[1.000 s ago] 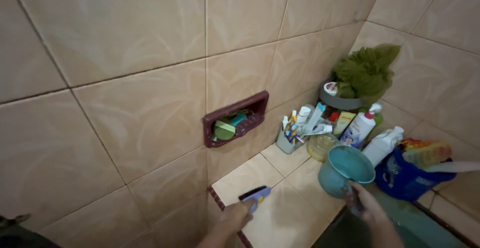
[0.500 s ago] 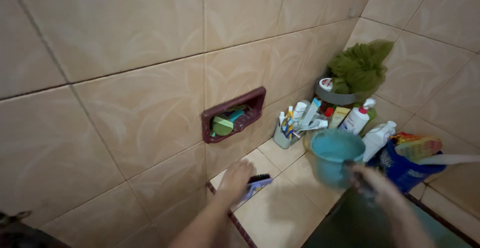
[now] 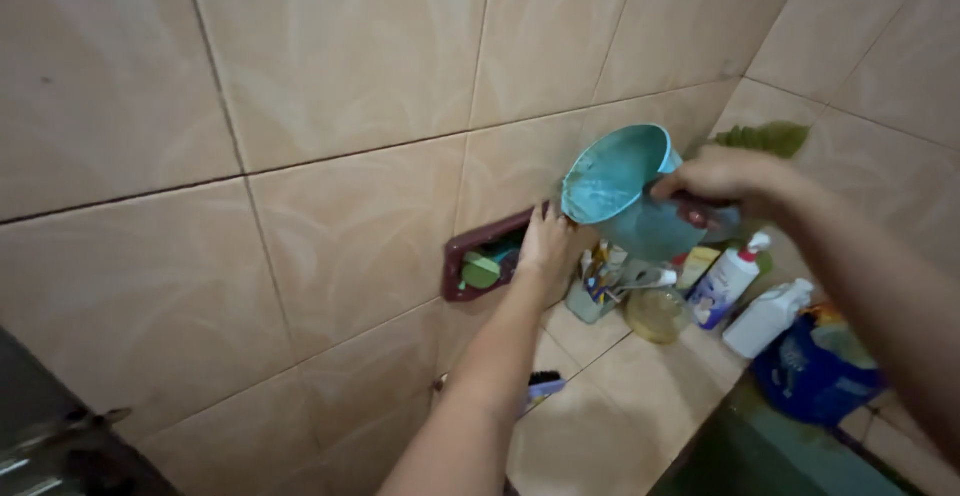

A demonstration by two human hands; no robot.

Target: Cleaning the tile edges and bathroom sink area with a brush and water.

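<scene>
While your right hand point(image 3: 728, 182) clamps the raised teal dipper point(image 3: 622, 191) by its half-hidden handle, your left hand point(image 3: 546, 244) covers the maroon wall niche point(image 3: 478, 261), fingers unclear.

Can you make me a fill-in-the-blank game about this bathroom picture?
1. The right hand holds a round teal plastic ____ by its handle.
2. The left hand rests against the dark red ____ dish set into the tiled wall.
3. The white pump bottle has a ____ top.
4. The scrub brush lies on the tiled ____.

Missing words: scoop, soap, red, ledge
</scene>
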